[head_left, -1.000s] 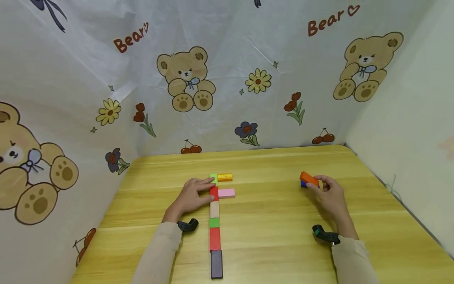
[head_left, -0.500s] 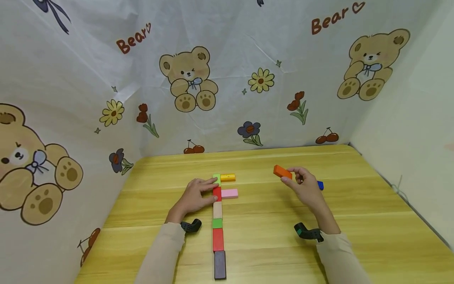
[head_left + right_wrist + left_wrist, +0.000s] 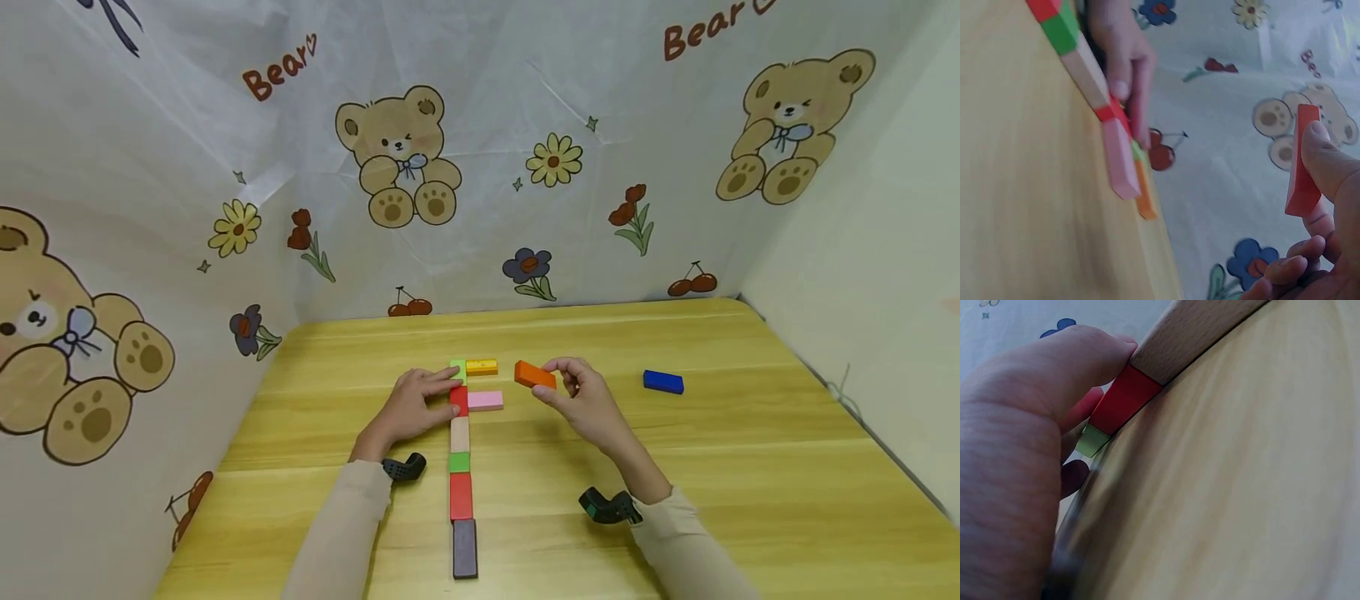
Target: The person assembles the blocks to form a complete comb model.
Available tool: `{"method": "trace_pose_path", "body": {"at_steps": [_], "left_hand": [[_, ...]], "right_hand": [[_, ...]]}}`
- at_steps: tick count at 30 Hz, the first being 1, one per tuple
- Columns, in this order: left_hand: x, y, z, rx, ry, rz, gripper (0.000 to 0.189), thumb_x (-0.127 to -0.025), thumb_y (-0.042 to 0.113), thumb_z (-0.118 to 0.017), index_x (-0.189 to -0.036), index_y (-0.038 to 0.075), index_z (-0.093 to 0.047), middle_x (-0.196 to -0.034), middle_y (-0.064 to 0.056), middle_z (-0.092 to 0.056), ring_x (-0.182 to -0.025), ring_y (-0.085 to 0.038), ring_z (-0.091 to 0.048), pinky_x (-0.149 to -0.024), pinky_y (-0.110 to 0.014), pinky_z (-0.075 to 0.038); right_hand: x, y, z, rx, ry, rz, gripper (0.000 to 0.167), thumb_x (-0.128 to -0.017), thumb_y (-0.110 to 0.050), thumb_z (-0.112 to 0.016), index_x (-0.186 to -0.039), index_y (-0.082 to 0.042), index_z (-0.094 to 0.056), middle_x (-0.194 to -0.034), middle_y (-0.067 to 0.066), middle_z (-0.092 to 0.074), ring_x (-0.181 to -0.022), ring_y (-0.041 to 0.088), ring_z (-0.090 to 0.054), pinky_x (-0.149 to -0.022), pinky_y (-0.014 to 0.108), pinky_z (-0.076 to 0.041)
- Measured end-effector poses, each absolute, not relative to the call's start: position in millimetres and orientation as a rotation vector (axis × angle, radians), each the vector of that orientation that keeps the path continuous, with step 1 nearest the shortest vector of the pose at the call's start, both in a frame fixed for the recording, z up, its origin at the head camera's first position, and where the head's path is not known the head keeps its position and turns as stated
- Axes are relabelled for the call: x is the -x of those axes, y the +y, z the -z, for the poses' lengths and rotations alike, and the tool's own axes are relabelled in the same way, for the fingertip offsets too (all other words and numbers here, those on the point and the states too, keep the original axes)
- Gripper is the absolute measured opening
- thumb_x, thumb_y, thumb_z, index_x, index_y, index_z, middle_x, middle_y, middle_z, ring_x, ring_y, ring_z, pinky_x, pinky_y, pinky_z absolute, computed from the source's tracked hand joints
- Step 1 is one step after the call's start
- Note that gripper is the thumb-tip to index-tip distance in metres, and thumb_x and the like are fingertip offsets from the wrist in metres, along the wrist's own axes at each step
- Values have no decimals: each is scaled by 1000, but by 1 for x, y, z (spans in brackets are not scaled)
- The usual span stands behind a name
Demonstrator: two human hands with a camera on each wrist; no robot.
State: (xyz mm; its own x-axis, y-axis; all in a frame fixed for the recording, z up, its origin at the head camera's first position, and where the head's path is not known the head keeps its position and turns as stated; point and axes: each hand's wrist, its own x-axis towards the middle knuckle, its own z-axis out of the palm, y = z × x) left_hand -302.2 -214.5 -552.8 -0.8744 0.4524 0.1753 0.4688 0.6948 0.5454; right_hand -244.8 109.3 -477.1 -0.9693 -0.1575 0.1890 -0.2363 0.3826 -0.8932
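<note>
An orange block [image 3: 534,375] is pinched between the thumb and fingers of my right hand [image 3: 588,408], raised above the table to the right of the pink block [image 3: 486,401]. My left hand [image 3: 411,407] rests at the far part of a row of blocks, its fingertips touching the red block [image 3: 459,402] and the light green block [image 3: 459,372]. In the left wrist view the thumb lies against the red block [image 3: 1125,400], close to the bare wood block [image 3: 1200,331]. The pink block and a yellow block [image 3: 482,367] stick out rightward from the row.
Nearer in the row lie a wooden block [image 3: 460,434], a green block [image 3: 460,462], another red block [image 3: 461,497] and a dark block [image 3: 465,548]. A blue block [image 3: 663,382] lies apart on the right of the wooden table [image 3: 750,467]. A bear-print cloth [image 3: 480,267] hangs behind.
My right hand has lifted the orange block from beside the blue block and carried it left toward the row. The blue block stays behind. The left hand has kept its place on the row.
</note>
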Motion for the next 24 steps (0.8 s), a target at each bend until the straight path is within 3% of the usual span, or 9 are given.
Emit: {"method": "trace_pose_path", "body": {"at_steps": [4,17,24], "left_hand": [[303,-214,552,792,-2861,923,54,-91,51,-69,-141,31,-60,-156,15,-45,-125,-14,-46,-120,-49,-21],[302,-214,551,773,-2868,904,53,-91,50,-70,-140,33,-60,-155,15,-46,-122,-13,-46,-116,-47,-27],[302,-213,551,796,-2845,930,52,-91,47,-71,-139,29,-62,-154,13,-47,-118,-13,-48,-116,-47,-26]], "right_hand": [[241,91,487,-391,-2596,-1695,29,-89,-27,-77,-111,-13,-65,-92,17,-40,-79,21,-36,-66,27,-31],[233,58,512,-370,-2814,-1555,26,-86,-26,-80,-107,-17,-67,-91,6,-48,-87,19,-43,-74,30,-34],[230,54,521,-416,-2849,-1439,28,-81,-27,-84,-103,-19,-68,-82,4,-44,-78,17,-42,-69,31,-33]]}}
